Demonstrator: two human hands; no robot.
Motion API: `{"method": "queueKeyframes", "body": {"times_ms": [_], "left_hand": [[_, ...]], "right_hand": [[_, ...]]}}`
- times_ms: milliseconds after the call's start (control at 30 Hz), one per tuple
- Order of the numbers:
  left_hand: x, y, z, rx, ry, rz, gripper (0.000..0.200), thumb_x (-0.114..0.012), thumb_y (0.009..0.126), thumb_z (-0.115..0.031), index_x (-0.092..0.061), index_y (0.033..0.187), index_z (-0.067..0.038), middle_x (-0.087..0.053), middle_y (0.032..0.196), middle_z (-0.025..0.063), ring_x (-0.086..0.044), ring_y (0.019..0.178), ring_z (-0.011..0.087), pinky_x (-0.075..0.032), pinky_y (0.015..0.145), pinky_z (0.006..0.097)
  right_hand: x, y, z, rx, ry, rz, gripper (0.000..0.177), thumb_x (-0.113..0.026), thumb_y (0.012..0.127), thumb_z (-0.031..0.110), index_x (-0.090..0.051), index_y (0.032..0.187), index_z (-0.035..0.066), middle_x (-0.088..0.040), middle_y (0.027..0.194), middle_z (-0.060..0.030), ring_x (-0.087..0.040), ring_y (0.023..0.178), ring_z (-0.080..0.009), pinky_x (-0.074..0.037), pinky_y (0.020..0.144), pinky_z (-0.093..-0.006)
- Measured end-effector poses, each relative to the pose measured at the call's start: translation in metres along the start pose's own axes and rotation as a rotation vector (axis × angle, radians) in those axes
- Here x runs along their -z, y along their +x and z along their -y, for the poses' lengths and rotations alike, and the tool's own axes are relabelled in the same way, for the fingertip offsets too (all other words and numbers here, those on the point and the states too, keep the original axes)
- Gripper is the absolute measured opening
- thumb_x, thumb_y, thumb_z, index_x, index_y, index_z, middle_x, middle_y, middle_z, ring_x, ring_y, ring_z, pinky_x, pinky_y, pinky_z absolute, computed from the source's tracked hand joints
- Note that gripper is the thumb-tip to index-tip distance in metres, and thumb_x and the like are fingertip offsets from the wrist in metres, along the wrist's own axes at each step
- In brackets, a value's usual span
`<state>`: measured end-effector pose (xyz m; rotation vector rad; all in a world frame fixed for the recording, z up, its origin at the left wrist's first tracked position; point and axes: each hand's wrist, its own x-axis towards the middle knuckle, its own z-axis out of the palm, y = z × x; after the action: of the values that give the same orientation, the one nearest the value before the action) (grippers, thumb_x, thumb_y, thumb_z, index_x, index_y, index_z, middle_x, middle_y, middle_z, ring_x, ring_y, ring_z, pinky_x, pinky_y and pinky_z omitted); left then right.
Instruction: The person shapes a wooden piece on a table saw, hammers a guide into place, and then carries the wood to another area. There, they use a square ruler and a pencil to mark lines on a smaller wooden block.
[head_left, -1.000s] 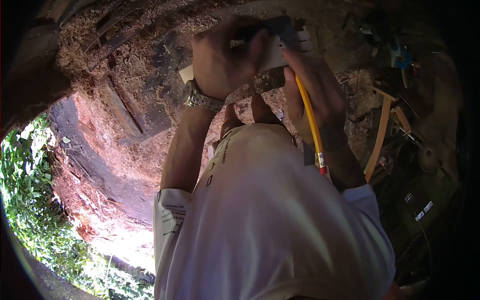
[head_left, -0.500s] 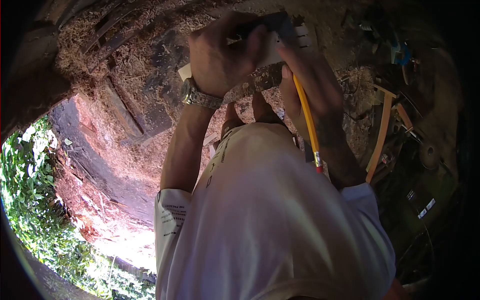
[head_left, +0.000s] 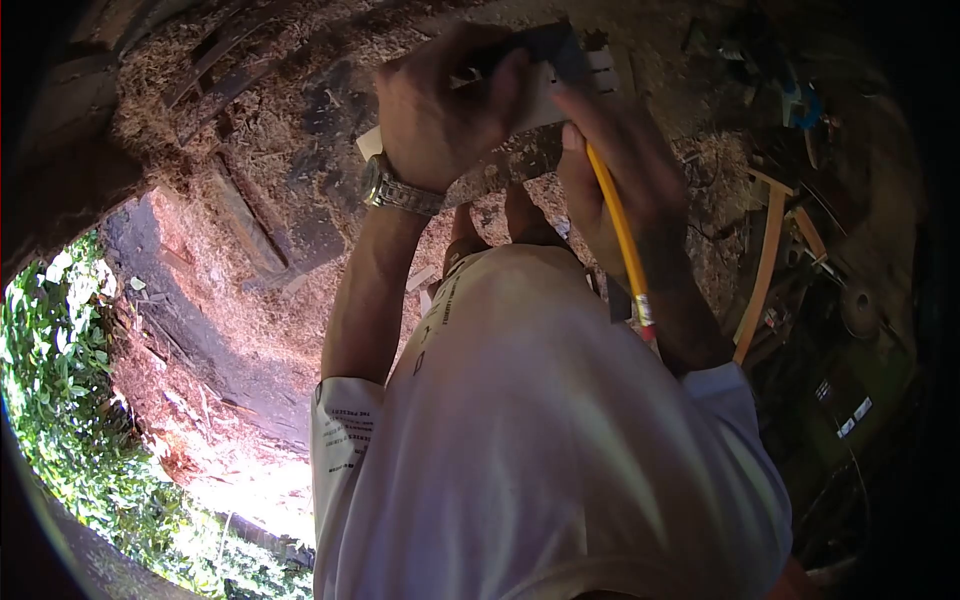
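Observation:
My left hand (head_left: 445, 110), with a metal-band watch (head_left: 400, 190) on its wrist, is closed around a dark, flat square (head_left: 548, 42) with a straight-edged corner. The square lies over a pale wooden board (head_left: 543, 112) that has narrow slots cut in its right end. Another bit of the board shows left of the wrist. In my right hand (head_left: 630, 165) is a yellow pencil (head_left: 618, 225), its red eraser end towards my body. The fingertips sit close to the square's edge; the pencil's point is hidden by them.
Wood shavings (head_left: 160, 105) cover the surface and ground around the board. Long wooden pieces (head_left: 250, 215) lie at the left. On the right are an orange-brown wooden strip (head_left: 765, 265) and a blue-handled tool (head_left: 800, 105). Green plants (head_left: 60, 350) stand at the lower left.
The eraser end of the pencil has swung slightly to the right. My left hand, the square and the board have hardly moved.

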<state>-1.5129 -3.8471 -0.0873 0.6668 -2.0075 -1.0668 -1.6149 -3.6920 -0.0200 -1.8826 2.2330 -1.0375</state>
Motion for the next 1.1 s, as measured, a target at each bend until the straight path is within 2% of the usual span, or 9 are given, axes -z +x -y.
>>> {"method": "queueKeyframes", "body": {"times_ms": [267,367,833,867,967,1067,1100], "left_hand": [[0.000,0.001,0.002,-0.038,0.005,-0.011,0.016,-0.079,0.084,-0.019,-0.077,0.096,-0.009,-0.077,0.082,0.0118,-0.078,0.075,0.0268,-0.062,0.068,0.0353],[0.002,0.001,-0.001,-0.019,0.033,0.016,0.017,-0.080,0.086,-0.018,-0.079,0.100,-0.008,-0.078,0.084,0.0098,-0.078,0.077,0.0189,-0.061,0.068,0.0315],[0.000,0.002,-0.012,-0.020,0.034,0.014,0.019,-0.080,0.087,-0.020,-0.079,0.102,-0.008,-0.078,0.087,0.0084,-0.078,0.081,0.0175,-0.061,0.069,0.0309],[0.001,0.002,-0.012,-0.027,0.051,0.009,0.019,-0.080,0.087,-0.020,-0.079,0.102,-0.009,-0.078,0.087,0.0085,-0.078,0.081,0.0177,-0.061,0.070,0.0309],[0.004,0.006,-0.029,0.259,-0.081,0.084,0.023,-0.080,0.086,-0.020,-0.076,0.099,-0.001,-0.078,0.094,0.0168,-0.078,0.085,0.0264,-0.063,0.072,0.0379],[-0.001,0.005,-0.023,0.038,-0.055,0.005,0.018,-0.074,0.089,-0.014,-0.074,0.097,0.002,-0.076,0.075,0.0134,-0.077,0.069,0.0202,-0.061,0.061,0.0322],[0.001,0.006,-0.026,0.049,-0.026,0.017,0.017,-0.074,0.089,-0.014,-0.074,0.096,0.001,-0.076,0.077,0.0139,-0.077,0.070,0.0205,-0.061,0.063,0.0323]], "right_hand": [[0.000,-0.009,0.000,0.027,-0.026,-0.019,0.034,-0.073,0.085,-0.002,-0.065,0.119,-0.003,-0.068,0.105,-0.0160,-0.069,0.092,-0.0315,-0.058,0.078,-0.0397],[0.004,-0.013,0.003,0.012,-0.011,-0.016,0.033,-0.072,0.086,-0.002,-0.065,0.118,-0.002,-0.068,0.105,-0.0157,-0.069,0.092,-0.0317,-0.058,0.079,-0.0402],[0.003,-0.015,0.002,0.025,-0.001,-0.020,0.036,-0.073,0.085,-0.004,-0.065,0.120,-0.002,-0.068,0.108,-0.0157,-0.068,0.092,-0.0328,-0.057,0.077,-0.0409],[0.005,-0.017,0.003,0.015,-0.002,-0.019,0.032,-0.071,0.087,-0.004,-0.066,0.119,-0.002,-0.069,0.107,-0.0165,-0.069,0.090,-0.0320,-0.057,0.077,-0.0403],[0.011,-0.022,0.009,-0.021,0.010,-0.005,0.026,-0.066,0.092,-0.005,-0.069,0.117,-0.003,-0.071,0.103,-0.0182,-0.070,0.087,-0.0307,-0.057,0.075,-0.0392],[0.015,-0.021,0.014,-0.039,0.026,-0.001,0.030,-0.068,0.089,-0.005,-0.067,0.118,-0.002,-0.070,0.102,-0.0169,-0.069,0.088,-0.0310,-0.057,0.075,-0.0399],[0.011,-0.026,0.011,-0.017,0.015,-0.008,0.034,-0.071,0.086,-0.005,-0.066,0.120,-0.001,-0.068,0.101,-0.0154,-0.068,0.089,-0.0311,-0.057,0.076,-0.0405]]}}
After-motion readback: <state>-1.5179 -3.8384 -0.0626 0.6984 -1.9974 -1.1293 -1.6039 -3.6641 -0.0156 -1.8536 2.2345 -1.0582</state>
